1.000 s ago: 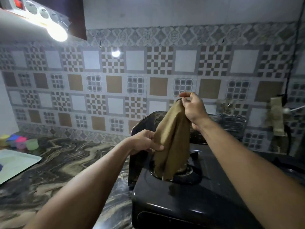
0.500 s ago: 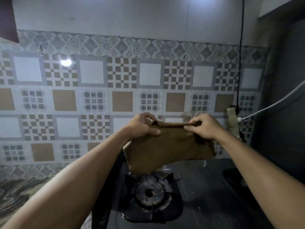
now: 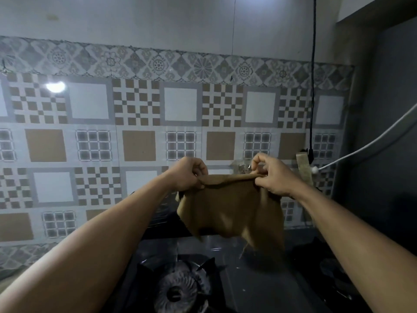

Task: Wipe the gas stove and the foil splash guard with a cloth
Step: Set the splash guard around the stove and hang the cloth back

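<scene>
A brown cloth point(image 3: 232, 211) hangs spread out in the air above the black gas stove point(image 3: 252, 279). My left hand point(image 3: 188, 175) pinches its upper left corner and my right hand point(image 3: 270, 175) pinches its upper right corner. The cloth's lower edge dangles just above the stove top. A round burner point(image 3: 178, 290) with its black pan support sits at the stove's near left. The dark foil splash guard point(image 3: 162, 218) stands behind the stove, mostly hidden by the cloth and my left arm.
A patterned tiled wall point(image 3: 140, 123) rises behind the stove. A black cord point(image 3: 312, 86) hangs down at the right, and a white cable point(image 3: 372, 141) runs from a plug near it. A dark surface closes the right side.
The cloth went from hanging bunched over the burner to being stretched flat between both hands. Both hands have moved slightly further apart and up, and the view has shifted right.
</scene>
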Demonstrator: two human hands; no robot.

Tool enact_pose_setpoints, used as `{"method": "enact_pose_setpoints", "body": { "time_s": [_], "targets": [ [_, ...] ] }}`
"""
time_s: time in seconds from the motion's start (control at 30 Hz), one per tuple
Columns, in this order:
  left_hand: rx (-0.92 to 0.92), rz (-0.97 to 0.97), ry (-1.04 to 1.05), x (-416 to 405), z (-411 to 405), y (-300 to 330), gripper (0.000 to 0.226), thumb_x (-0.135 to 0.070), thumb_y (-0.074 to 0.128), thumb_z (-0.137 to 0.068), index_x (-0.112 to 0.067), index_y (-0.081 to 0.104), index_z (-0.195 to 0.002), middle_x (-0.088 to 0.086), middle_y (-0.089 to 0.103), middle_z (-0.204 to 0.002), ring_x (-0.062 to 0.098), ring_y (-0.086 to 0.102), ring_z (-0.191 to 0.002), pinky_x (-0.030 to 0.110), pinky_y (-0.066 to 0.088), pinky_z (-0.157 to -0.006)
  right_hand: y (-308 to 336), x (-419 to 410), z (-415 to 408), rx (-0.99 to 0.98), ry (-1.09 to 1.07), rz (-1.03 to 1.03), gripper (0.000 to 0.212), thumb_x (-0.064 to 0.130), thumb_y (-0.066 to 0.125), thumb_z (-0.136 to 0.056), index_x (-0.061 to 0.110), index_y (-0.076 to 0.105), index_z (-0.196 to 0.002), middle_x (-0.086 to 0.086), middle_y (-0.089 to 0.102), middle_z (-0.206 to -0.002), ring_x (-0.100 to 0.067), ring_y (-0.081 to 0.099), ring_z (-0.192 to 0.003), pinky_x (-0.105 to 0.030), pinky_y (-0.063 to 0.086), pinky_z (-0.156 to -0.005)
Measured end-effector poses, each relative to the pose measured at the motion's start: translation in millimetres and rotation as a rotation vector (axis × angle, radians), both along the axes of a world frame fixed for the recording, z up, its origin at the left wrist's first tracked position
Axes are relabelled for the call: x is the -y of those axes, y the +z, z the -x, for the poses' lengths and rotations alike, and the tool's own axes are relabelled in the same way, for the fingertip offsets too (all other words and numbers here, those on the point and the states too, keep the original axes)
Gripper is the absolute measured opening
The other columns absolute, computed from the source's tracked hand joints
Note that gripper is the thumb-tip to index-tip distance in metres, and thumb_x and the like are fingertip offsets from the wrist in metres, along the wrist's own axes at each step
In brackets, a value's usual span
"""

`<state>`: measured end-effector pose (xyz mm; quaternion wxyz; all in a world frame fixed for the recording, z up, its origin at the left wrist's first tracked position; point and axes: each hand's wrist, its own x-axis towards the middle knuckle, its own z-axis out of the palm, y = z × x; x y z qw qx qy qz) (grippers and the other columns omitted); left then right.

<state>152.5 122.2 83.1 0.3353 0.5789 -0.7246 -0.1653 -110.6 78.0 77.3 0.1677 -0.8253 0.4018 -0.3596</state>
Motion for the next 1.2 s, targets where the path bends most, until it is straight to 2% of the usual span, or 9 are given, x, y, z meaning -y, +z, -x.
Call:
{"method": "enact_pose_setpoints", "body": {
  "time_s": [0.1, 0.2, 0.33, 0.43, 0.5, 0.7, 0.93, 1.03, 1.2],
  "targets": [
    [-0.051, -0.02, 0.027, 19, 11, -1, 0.026, 0.008, 0.067, -0.077, -0.013, 0.057, -0.088, 0.012, 0.064, -0.083, 0.021, 0.06, -0.076, 0.03, 0.053, -0.07, 0, 17, 10, -0.028, 0.046, 0.056, 0.038, -0.011, 0.054, -0.079, 0.027, 0.053, -0.088, -0.005, 0.059, -0.091, -0.012, 0.055, -0.08, -0.026, 0.046, -0.067],
    [-0.046, -0.012, 0.002, 33, 32, -6, 0.031, 0.014, 0.058, -0.075, -0.014, 0.049, -0.08, 0.003, 0.048, -0.071, 0.019, 0.049, -0.071, 0.03, 0.049, -0.067, -10, 41, 27, -0.098, 0.028, 0.06, 0.05, -0.011, 0.049, -0.078, 0.035, 0.061, -0.09, 0.007, 0.06, -0.112, -0.01, 0.053, -0.112, -0.033, 0.044, -0.094],
    [-0.03, 0.013, -0.007, 53, 58, -26, 0.028, 0.015, 0.052, -0.077, -0.012, 0.06, -0.082, 0.004, 0.059, -0.084, 0.016, 0.056, -0.079, 0.033, 0.053, -0.071, -30, 68, 42, -0.213, -0.019, 0.12, 0.059, -0.011, 0.043, -0.08, 0.042, 0.068, -0.087, 0.007, 0.063, -0.117, -0.014, 0.052, -0.118, -0.033, 0.039, -0.106],
    [0.019, 0.022, 0.071, 71, 66, -43, 0.033, 0.013, 0.049, -0.083, -0.009, 0.073, -0.089, 0.0, 0.069, -0.095, 0.013, 0.061, -0.09, 0.023, 0.053, -0.075, -42, 85, 42, -0.362, -0.06, 0.171, 0.049, -0.007, 0.043, -0.089, 0.028, 0.071, -0.111, 0.007, 0.059, -0.124, -0.015, 0.05, -0.118, -0.029, 0.038, -0.1],
    [0.099, 0.012, 0.114, 82, 73, -52, 0.04, 0.014, 0.046, -0.085, -0.009, 0.075, -0.101, 0.004, 0.07, -0.105, 0.011, 0.061, -0.09, 0.015, 0.048, -0.073, -51, 97, 40, -0.486, -0.09, 0.188, 0.049, -0.002, 0.044, -0.092, 0.031, 0.066, -0.121, 0.008, 0.053, -0.123, -0.015, 0.048, -0.11, -0.031, 0.043, -0.09],
    [0.327, -0.062, 0.163, 119, 95, -72, 0.051, 0.007, 0.045, -0.088, -0.017, 0.06, -0.131, 0.01, 0.061, -0.126, 0.026, 0.058, -0.11, 0.03, 0.047, -0.095, -64, 128, 37, -0.698, -0.139, 0.192, 0.046, 0.011, 0.043, -0.097, 0.041, 0.054, -0.13, 0.001, 0.039, -0.112, -0.021, 0.046, -0.098, -0.034, 0.04, -0.075],
    [0.561, 0.063, 0.201, 171, 113, -65, 0.044, -0.006, 0.052, -0.09, -0.016, 0.052, -0.134, 0.013, 0.048, -0.126, 0.028, 0.045, -0.12, 0.036, 0.041, -0.101, -68, 186, 22, -0.581, -0.301, 0.308, 0.031, 0.022, 0.038, -0.102, 0.019, 0.048, -0.131, -0.011, 0.034, -0.123, -0.032, 0.044, -0.11, -0.042, 0.046, -0.086],
    [0.598, 0.039, 0.218, 192, 121, -69, 0.045, -0.009, 0.055, -0.089, -0.011, 0.048, -0.134, 0.015, 0.045, -0.132, 0.03, 0.042, -0.123, 0.037, 0.037, -0.105, -77, 202, 16, -0.588, -0.349, 0.279, 0.032, 0.019, 0.042, -0.1, 0.014, 0.046, -0.131, -0.014, 0.035, -0.128, -0.034, 0.045, -0.11, -0.04, 0.041, -0.078],
    [0.651, -0.103, 0.209, 208, 126, -94, 0.053, -0.024, 0.062, -0.086, -0.009, 0.046, -0.135, 0.016, 0.044, -0.13, 0.033, 0.042, -0.122, 0.039, 0.038, -0.103, -103, 208, 13, -0.623, -0.367, 0.248, 0.039, 0.019, 0.035, -0.103, 0.014, 0.04, -0.141, -0.015, 0.034, -0.135, -0.033, 0.048, -0.112, -0.043, 0.048, -0.088]
  ]
}}
